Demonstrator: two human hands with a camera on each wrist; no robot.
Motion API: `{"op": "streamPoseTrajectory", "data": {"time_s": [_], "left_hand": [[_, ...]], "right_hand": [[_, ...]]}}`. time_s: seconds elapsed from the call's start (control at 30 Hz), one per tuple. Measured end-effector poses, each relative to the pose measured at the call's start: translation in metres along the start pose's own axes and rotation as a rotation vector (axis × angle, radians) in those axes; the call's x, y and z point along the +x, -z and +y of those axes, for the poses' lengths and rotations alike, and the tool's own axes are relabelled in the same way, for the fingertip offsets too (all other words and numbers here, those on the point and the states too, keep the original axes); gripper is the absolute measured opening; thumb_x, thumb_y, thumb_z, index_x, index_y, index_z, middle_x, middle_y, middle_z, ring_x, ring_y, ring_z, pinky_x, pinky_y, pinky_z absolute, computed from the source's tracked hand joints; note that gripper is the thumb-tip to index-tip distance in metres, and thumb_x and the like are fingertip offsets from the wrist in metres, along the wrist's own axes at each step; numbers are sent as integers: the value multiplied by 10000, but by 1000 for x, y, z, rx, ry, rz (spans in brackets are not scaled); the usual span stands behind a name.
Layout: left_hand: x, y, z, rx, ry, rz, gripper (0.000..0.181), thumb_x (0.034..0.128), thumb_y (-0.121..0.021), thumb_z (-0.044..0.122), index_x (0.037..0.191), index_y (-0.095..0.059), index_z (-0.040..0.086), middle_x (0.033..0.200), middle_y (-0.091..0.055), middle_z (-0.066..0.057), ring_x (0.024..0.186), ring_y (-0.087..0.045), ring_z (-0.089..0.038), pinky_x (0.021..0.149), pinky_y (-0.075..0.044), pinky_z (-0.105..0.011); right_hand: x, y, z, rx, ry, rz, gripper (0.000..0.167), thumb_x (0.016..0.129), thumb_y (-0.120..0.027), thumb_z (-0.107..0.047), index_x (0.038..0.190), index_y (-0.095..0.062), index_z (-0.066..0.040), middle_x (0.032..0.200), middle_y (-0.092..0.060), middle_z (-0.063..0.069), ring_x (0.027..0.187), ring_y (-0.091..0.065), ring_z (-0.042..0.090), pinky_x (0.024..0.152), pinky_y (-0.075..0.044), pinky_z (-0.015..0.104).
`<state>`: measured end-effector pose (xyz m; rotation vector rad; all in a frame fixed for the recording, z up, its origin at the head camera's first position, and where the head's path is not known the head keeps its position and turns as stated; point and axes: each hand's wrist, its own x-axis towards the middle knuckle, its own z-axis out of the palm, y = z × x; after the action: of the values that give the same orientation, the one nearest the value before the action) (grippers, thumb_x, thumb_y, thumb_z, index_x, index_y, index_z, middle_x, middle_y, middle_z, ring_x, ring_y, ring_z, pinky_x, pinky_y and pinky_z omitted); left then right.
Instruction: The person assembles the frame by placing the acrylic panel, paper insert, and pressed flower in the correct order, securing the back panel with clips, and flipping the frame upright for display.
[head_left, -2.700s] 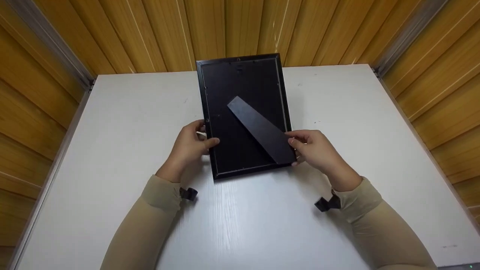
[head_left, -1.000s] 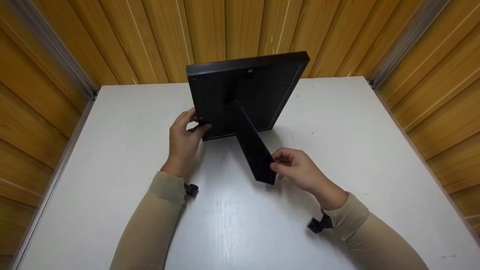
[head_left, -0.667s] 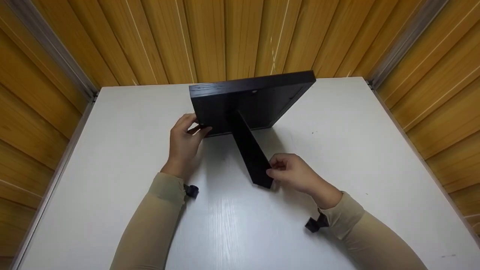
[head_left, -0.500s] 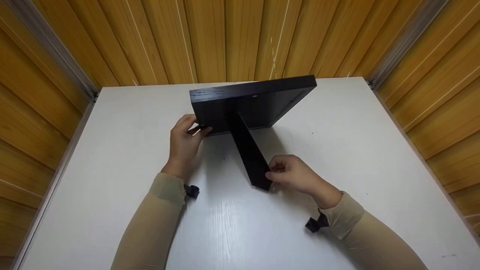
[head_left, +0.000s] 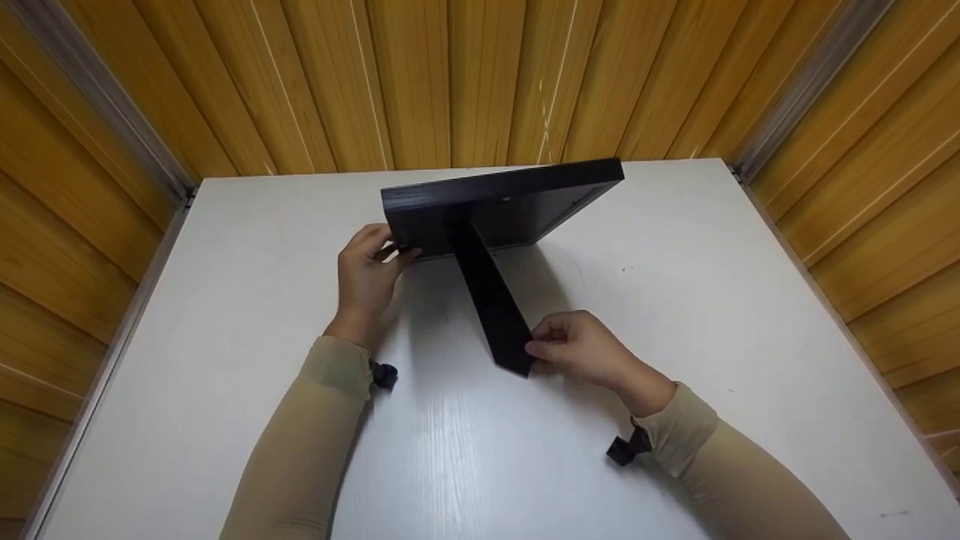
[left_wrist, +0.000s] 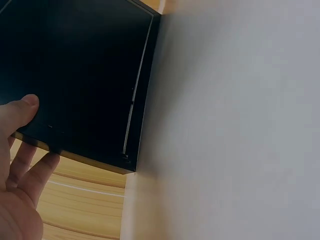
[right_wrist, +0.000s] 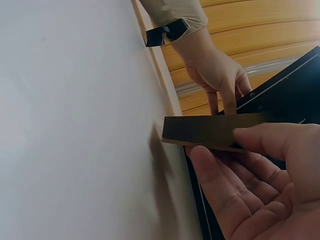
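A black picture frame [head_left: 517,214] stands on its lower edge, its back turned to me and its top leaning toward me. My left hand [head_left: 365,274] holds its left side near the bottom, thumb on the back and fingers at the edge, as the left wrist view also shows. From the back a black easel leg [head_left: 491,307] juts out toward me. My right hand [head_left: 577,349] pinches that leg near its lower end between thumb and fingers. In the right wrist view the leg's tip [right_wrist: 172,130] is close to the tabletop; whether it touches I cannot tell. The frame's front is hidden.
The white table [head_left: 247,225] reaches back to a yellow wood-panelled wall [head_left: 480,75], with similar panels [head_left: 60,225] at both sides. Small black cameras [head_left: 386,375] sit at both wrists, beside beige sleeves.
Earlier the frame was held up with the leg folded against its back. Since then it was set on its lower edge, the leg swung out, and its top tipped further toward me.
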<state>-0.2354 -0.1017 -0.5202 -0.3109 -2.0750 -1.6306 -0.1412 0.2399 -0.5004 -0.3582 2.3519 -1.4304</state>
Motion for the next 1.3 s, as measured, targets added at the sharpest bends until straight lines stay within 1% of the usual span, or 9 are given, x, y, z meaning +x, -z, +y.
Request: {"op": "streamPoseTrajectory", "data": {"time_s": [0.3,0.5,0.7,0.8,0.87,0.97,1.07,1.17,1.3], "left_hand": [[15,-6,-5,48,-4,-4,353,917,-913,-8,1232,-889,151,1190,-806,-71,1177,-778,-215,1056,-657,-313],[17,-6,-4,48,8,-5,372,920,-908,-25,1253,-883,138,1208,-781,-89,1194,-765,-218,1061,-653,-305],[17,-6,-2,92,37,-53,348,931,-916,17,1257,-871,129,1225,-757,-73,1226,-746,-206,1082,-647,-324],[21,-4,2,130,53,-102,340,948,-909,38,1273,-854,121,1245,-752,-72,1245,-756,-226,1094,-643,-332],[24,0,5,151,67,-138,356,959,-898,34,1299,-837,120,1272,-742,-71,1269,-753,-236,1106,-637,-329],[27,8,10,157,88,-186,382,972,-884,23,1331,-811,128,1317,-725,-62,1308,-741,-245,1132,-625,-343],[29,14,12,135,104,-219,400,975,-872,13,1346,-790,141,1356,-708,-38,1356,-712,-234,1164,-603,-331],[30,18,12,97,124,-247,361,998,-844,28,1340,-779,126,1369,-712,-37,1384,-693,-236,1191,-582,-324],[30,20,12,76,152,-279,295,1039,-808,57,1329,-779,104,1368,-735,-51,1393,-697,-245,1208,-571,-331]], "right_hand": [[3,-4,8,76,1,58,174,1037,-750,-20,1148,-803,104,1100,-858,247,904,-848,135,813,-670,217],[5,-2,8,86,6,54,189,1049,-741,-15,1171,-790,122,1127,-848,270,920,-843,139,827,-675,224],[-7,7,1,-52,58,85,345,1040,-770,-56,1352,-754,91,1256,-829,243,1121,-842,297,930,-671,259],[-15,20,-15,-148,132,169,452,1035,-792,-74,1463,-705,43,1336,-803,207,1192,-812,307,997,-652,264],[-19,33,-32,-154,184,258,435,1043,-790,-67,1461,-707,23,1338,-797,183,1194,-799,251,1018,-646,262],[-23,53,-63,-38,241,417,367,1051,-766,-19,1414,-718,6,1314,-771,137,1166,-758,152,983,-633,206],[-23,71,-91,163,325,530,321,1060,-720,31,1377,-684,-4,1291,-694,115,1142,-700,165,937,-636,223],[-20,86,-112,308,375,562,287,1086,-666,20,1357,-631,-70,1293,-615,101,1119,-637,211,894,-629,251],[-10,98,-131,386,337,536,224,1118,-647,-33,1317,-600,-126,1284,-579,60,1110,-632,204,898,-629,254]]}}
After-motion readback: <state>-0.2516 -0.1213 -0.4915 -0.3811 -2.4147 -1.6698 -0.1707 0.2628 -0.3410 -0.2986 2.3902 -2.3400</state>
